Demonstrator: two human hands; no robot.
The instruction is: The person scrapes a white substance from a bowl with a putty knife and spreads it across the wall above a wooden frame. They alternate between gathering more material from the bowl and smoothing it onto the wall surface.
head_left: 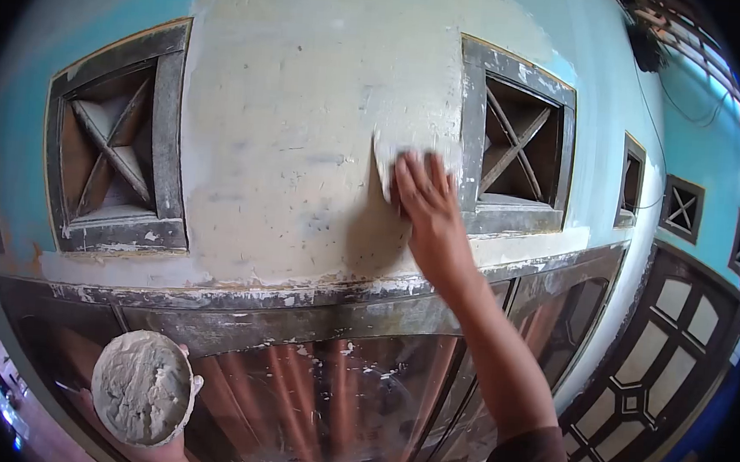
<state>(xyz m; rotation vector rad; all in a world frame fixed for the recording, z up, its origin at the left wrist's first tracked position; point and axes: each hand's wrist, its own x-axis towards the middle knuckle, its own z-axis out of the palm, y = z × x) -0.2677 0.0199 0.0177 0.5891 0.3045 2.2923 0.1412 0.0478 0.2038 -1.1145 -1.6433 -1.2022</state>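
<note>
My right hand (430, 208) is closed on a flat, pale putty scraper (387, 153) and presses it to the wall, beside the right vent's frame. The fingers lie over the back of the scraper, so its grip is hidden. Around it the wall (283, 130) has a cream coat with dark specks, scratches and grey smudges. Low at the left, my left hand (158, 457) supports a round bowl (195, 388) from below. Grey-white putty (140, 387) fills the bowl and is smeared on its rim.
Two weathered vents, one on the left (170, 123) and one on the right (508, 217), flank the cream patch. Below runs a paint-flecked wooden ledge (236, 301) above glass panes with reddish curtains (341, 392). A panelled door (634, 378) stands at the right.
</note>
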